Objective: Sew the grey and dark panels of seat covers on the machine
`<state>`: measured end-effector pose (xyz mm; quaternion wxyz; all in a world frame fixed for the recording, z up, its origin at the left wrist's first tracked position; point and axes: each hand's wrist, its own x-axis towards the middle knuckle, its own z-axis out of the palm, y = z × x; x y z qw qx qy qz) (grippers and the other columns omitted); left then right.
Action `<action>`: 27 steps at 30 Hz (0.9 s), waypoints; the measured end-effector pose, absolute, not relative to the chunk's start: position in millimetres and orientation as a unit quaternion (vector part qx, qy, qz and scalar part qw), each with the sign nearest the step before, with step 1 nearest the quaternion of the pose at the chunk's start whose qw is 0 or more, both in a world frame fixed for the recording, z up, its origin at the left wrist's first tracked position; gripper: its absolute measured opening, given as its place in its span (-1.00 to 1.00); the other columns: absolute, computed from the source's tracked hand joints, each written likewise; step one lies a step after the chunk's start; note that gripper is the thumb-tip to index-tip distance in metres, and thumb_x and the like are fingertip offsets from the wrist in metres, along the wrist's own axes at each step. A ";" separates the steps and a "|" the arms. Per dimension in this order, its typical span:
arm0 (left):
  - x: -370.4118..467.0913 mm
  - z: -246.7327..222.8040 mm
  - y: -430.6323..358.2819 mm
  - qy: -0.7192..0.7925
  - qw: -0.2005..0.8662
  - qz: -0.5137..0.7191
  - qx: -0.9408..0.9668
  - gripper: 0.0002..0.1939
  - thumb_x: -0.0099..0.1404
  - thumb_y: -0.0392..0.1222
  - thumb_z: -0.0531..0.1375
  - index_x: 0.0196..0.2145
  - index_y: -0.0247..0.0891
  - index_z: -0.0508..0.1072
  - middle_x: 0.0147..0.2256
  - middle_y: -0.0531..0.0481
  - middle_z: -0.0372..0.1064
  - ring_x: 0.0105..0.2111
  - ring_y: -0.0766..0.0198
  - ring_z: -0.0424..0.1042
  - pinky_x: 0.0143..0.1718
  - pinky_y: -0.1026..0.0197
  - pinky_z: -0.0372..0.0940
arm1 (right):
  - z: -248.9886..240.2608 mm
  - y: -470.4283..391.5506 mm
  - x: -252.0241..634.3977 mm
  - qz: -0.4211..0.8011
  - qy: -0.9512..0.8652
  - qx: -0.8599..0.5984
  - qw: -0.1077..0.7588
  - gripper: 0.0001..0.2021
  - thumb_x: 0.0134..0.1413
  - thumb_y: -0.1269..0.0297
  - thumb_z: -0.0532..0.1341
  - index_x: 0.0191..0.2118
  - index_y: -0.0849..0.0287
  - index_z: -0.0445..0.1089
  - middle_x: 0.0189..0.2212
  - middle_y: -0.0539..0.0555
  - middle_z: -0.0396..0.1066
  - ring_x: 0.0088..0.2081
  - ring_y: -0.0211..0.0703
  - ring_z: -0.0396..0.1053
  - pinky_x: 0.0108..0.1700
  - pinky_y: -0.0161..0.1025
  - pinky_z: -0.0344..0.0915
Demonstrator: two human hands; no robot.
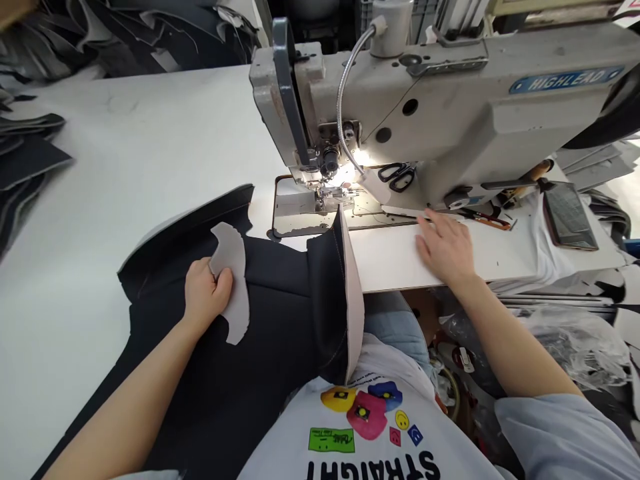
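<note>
My left hand [206, 290] pinches a small curved light-grey piece [236, 287] between thumb and fingers, above a large black fabric piece [270, 320]. That black piece lies over the table and toward my lap, its right part folded up with a pale underside showing. My right hand [446, 248] rests palm down at the table's front edge, fingers apart, fingertips touching or close to a thin white strip [400, 211] beside the machine bed. The sewing machine's needle area [325, 193] is lit, with no fabric under it.
Black scissors [397, 177] lie under the machine arm [450, 100]. Orange-handled snips [487, 219] and a dark phone-like slab [570, 215] are at the right. Dark fabric piles [30, 153] stand at the left and back left.
</note>
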<state>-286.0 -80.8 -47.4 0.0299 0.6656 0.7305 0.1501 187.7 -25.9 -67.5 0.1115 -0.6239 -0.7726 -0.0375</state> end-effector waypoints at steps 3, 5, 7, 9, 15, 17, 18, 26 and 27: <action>-283.0 -44.5 -82.8 0.734 0.030 0.149 0.662 -0.73 0.29 -0.16 0.00 -0.51 -0.08 -0.04 -0.45 0.01 0.04 -0.33 0.10 0.18 -0.22 0.08 0.14 | -67.2 -19.0 162.0 0.021 -0.828 -0.557 0.064 -0.37 0.40 0.04 -0.07 0.40 0.37 0.10 0.41 0.33 0.06 0.43 0.20 -0.01 0.40 0.25 -0.03; -283.7 -44.1 -86.1 0.735 0.039 0.147 0.660 -0.75 0.29 -0.16 0.00 -0.49 -0.08 -0.03 -0.43 -0.01 0.07 -0.29 0.09 0.20 -0.19 0.07 0.16 | -69.9 -24.2 157.9 0.057 -0.847 -0.527 0.045 -0.33 0.38 0.01 -0.03 0.41 0.39 0.06 0.42 0.34 0.01 0.45 0.20 -0.06 0.41 0.31 -0.10; -286.0 -45.1 -89.7 0.735 0.046 0.150 0.660 -0.77 0.30 -0.17 0.00 -0.47 -0.09 0.00 -0.40 -0.03 0.11 -0.25 0.07 0.22 -0.16 0.05 0.19 | -73.3 -42.1 173.0 0.095 -0.872 -0.476 0.067 -0.40 0.38 0.04 -0.02 0.37 0.32 0.16 0.39 0.29 0.11 0.43 0.15 0.02 0.42 0.30 -0.07; -288.4 -46.7 -92.3 0.734 0.043 0.162 0.658 -0.79 0.29 -0.17 0.01 -0.46 -0.10 0.01 -0.39 -0.03 0.12 -0.23 0.06 0.23 -0.16 0.04 0.20 | -75.9 -70.3 204.7 0.130 -0.885 -0.427 0.128 -0.55 0.38 0.10 0.00 0.21 0.16 0.38 0.25 0.18 0.37 0.32 0.04 0.25 0.37 0.19 0.13; -283.1 -45.9 -87.0 0.727 0.026 0.147 0.670 -0.74 0.30 -0.16 0.00 -0.49 -0.09 -0.03 -0.43 -0.02 0.06 -0.29 0.07 0.21 -0.18 0.04 0.19 | -64.6 -125.7 273.2 0.063 -0.799 -0.544 0.247 -0.77 0.30 0.16 0.09 -0.22 -0.10 0.52 -0.44 0.09 0.53 -0.43 0.02 0.47 -0.22 0.09 0.47; -278.3 -44.8 -83.5 0.724 0.020 0.149 0.674 -0.74 0.29 -0.15 0.00 -0.49 -0.09 -0.04 -0.43 -0.01 0.05 -0.29 0.06 0.22 -0.17 0.04 0.20 | -56.5 -114.3 254.1 0.074 -0.788 -0.565 0.233 -0.70 0.33 0.14 0.03 -0.16 -0.04 0.52 -0.33 0.16 0.54 -0.31 0.07 0.48 -0.14 0.13 0.44; -276.4 -44.8 -82.3 0.721 0.019 0.148 0.677 -0.74 0.29 -0.15 0.00 -0.49 -0.09 -0.04 -0.43 -0.01 0.05 -0.29 0.05 0.23 -0.16 0.03 0.21 | -52.3 -105.7 237.8 0.099 -0.793 -0.559 0.220 -0.65 0.35 0.13 -0.02 -0.12 0.02 0.52 -0.22 0.21 0.55 -0.20 0.10 0.49 -0.06 0.14 0.42; -278.2 -58.4 -77.7 0.711 -0.014 0.140 0.689 -0.82 0.30 -0.12 -0.05 -0.47 -0.12 0.08 -0.39 -0.14 0.25 -0.25 -0.01 0.34 -0.14 -0.01 0.24 | -24.7 -134.5 90.2 0.443 -0.878 -0.167 -0.076 -0.49 0.29 -0.11 0.10 -0.52 0.09 0.51 -0.62 -0.01 0.44 -0.59 -0.26 0.28 -0.51 -0.28 0.17; -276.3 -60.1 -74.3 0.712 -0.022 0.132 0.689 -0.82 0.31 -0.13 -0.06 -0.45 -0.13 0.13 -0.36 -0.17 0.29 -0.24 -0.03 0.35 -0.13 -0.02 0.24 | -27.5 -145.6 74.8 0.491 -0.849 -0.155 -0.117 -0.46 0.35 -0.12 0.02 -0.41 0.10 0.57 -0.54 0.02 0.51 -0.53 -0.22 0.38 -0.45 -0.28 0.22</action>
